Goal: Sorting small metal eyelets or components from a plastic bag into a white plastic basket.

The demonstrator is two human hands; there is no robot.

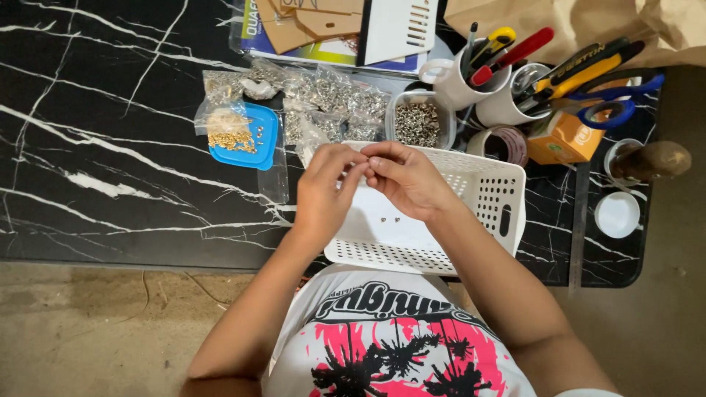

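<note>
- Hands: we note left hand and right hand pinching one tiny part together over the white basket.
- Risk: we judge a slipped pinch drops it among loose pieces below.

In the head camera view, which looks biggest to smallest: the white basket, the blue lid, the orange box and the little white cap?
1. White basket, by far the largest.
2. Blue lid.
3. Orange box, partly hidden, so its rank against the lid is unsure.
4. White cap, smallest.

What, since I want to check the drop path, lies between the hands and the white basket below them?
Nothing visible. Both hands meet fingertip to fingertip directly above the open white basket, with only a few tiny metal pieces on its floor.
</note>
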